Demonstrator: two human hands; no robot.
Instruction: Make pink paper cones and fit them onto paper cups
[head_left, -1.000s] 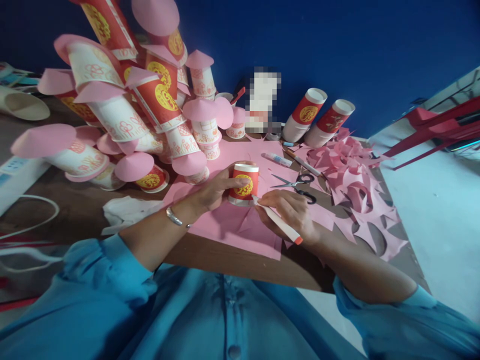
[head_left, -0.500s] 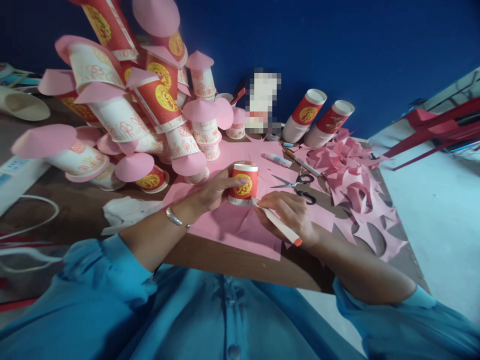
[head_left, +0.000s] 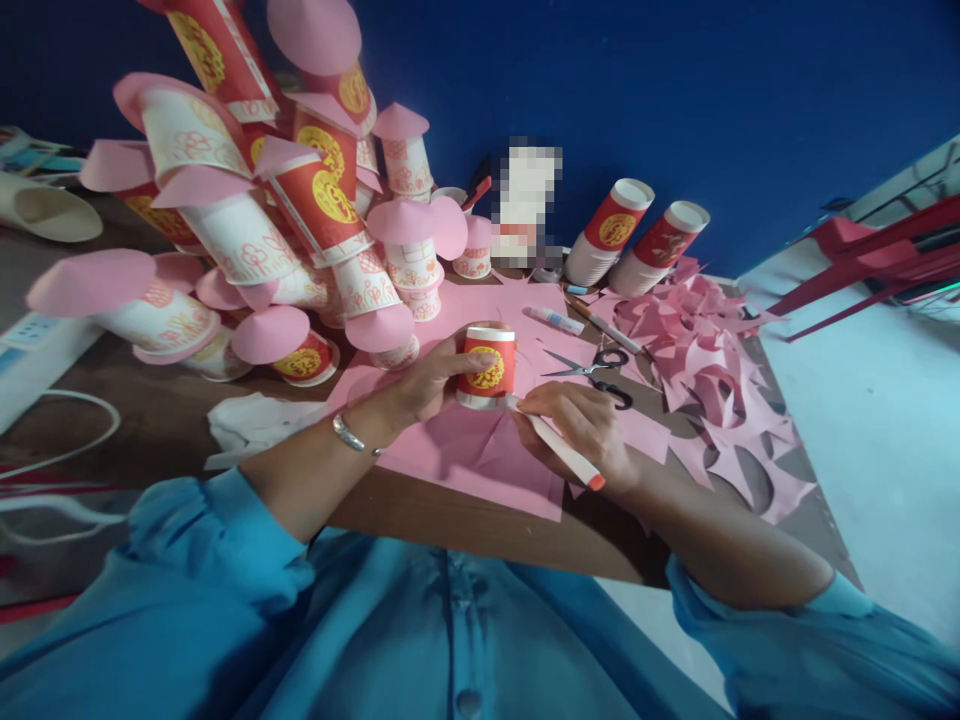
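My left hand (head_left: 435,378) is closed around a red paper cup (head_left: 501,352) with a yellow round emblem and a white band along its lower edge. The thumb lies across the emblem. Gripped like a pen in my right hand (head_left: 581,420) is a white marker (head_left: 566,450) with an orange end. Its tip is at the lower right of the cup, on or close to the white band; I cannot tell whether it touches. Pink paper (head_left: 450,455) lies beneath both hands. Just beyond my right hand are open scissors (head_left: 589,370) with black handles.
Many cups with pink cone roofs (head_left: 247,240) are piled at the left. Two stacks of cups (head_left: 611,230) stand at the back right. Pink paper scraps (head_left: 720,400) cover the table's right side. A glue tube (head_left: 555,320) lies behind the scissors. White cloth or paper (head_left: 259,425) is near my left forearm.
Hardly anything differs. Both hands keep their hold on the cup and marker, and the marker's tip stays by the cup's lower edge. The view has shifted very slightly.
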